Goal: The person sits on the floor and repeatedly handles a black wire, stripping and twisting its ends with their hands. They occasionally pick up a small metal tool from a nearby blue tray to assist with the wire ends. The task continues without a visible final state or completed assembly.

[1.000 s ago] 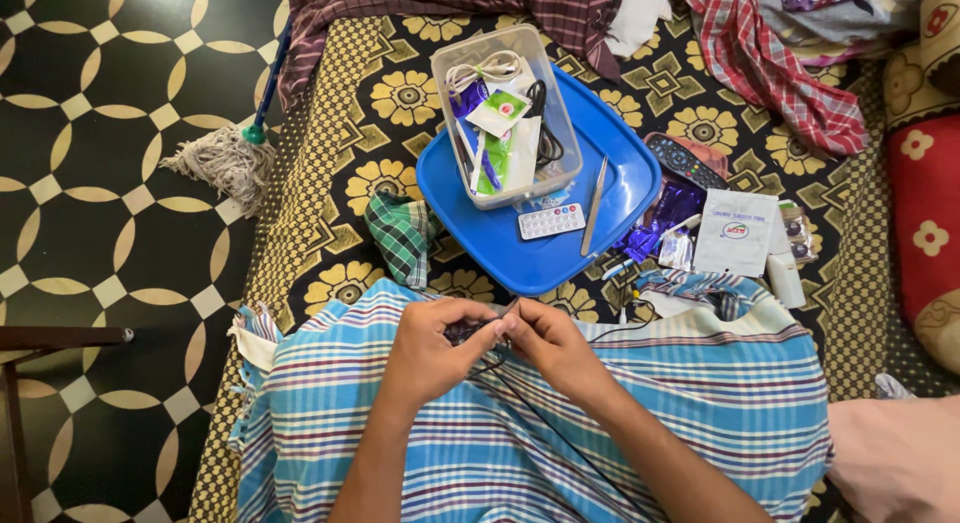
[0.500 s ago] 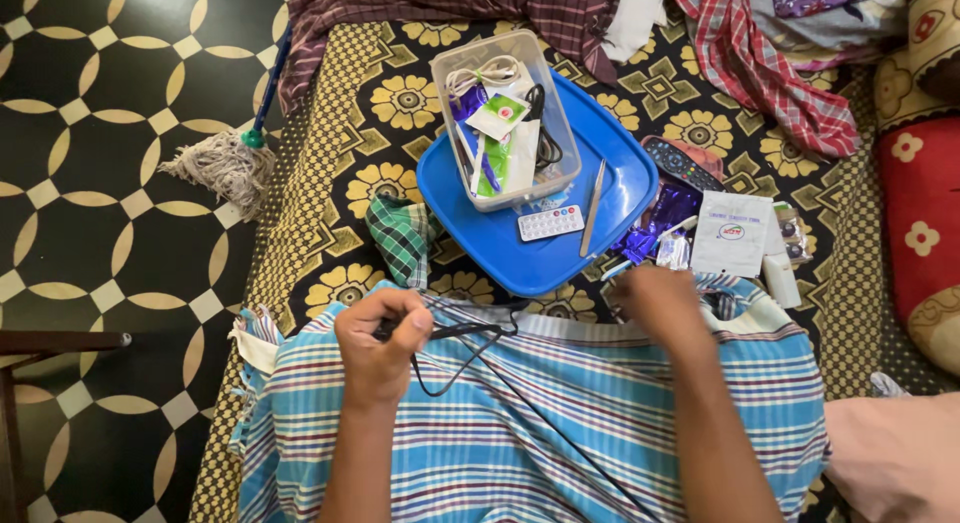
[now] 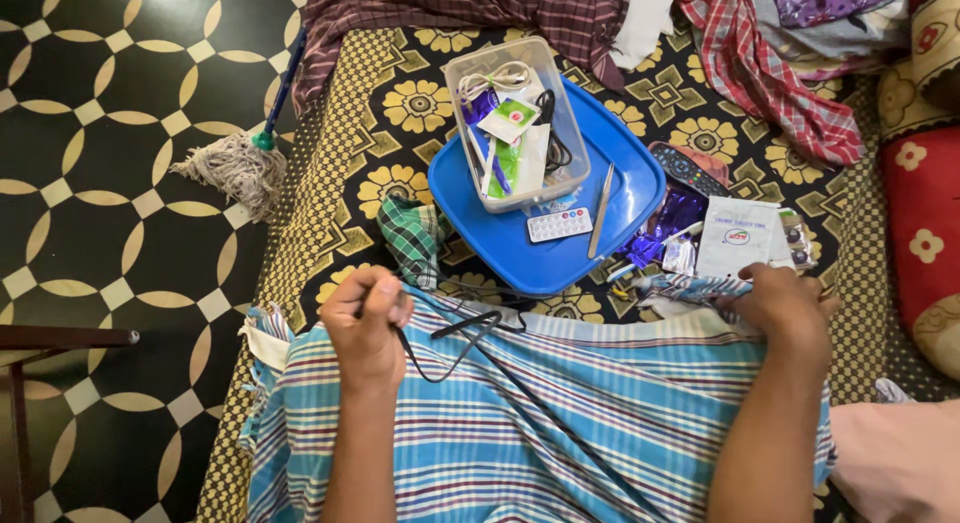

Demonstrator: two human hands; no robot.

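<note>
I see my left hand (image 3: 365,323) closed in a fist over the blue striped cloth (image 3: 520,433) on my lap, its fingers (image 3: 385,295) curled tight around the black cable (image 3: 470,343). The cable loops out just below the fist and runs down and to the right across the cloth. A second ago both hands met at the middle of the lap, working the cable together; half a second ago they had parted. Now my left hand sits much where it was then, raised a little, with the loop of cable hanging freer.

My right hand (image 3: 785,303) has gone farther right and up, to the edge of the cloth, beside the white packet (image 3: 738,235) and the small purple wrappers (image 3: 660,233) lying on the flowered bedspread (image 3: 400,93). Its fingers are bent down over the small things there; from this view I cannot tell whether they hold anything.

The blue tray (image 3: 620,173) lies on the bed above my lap, unmoved, carrying the clear plastic box (image 3: 515,123) of cords and packets, a small white remote (image 3: 560,224) and a thin metal tool (image 3: 600,211). A green checked cloth (image 3: 412,238) lies just left of the tray. A mop (image 3: 235,163) rests on the patterned floor (image 3: 90,183) to the left.
</note>
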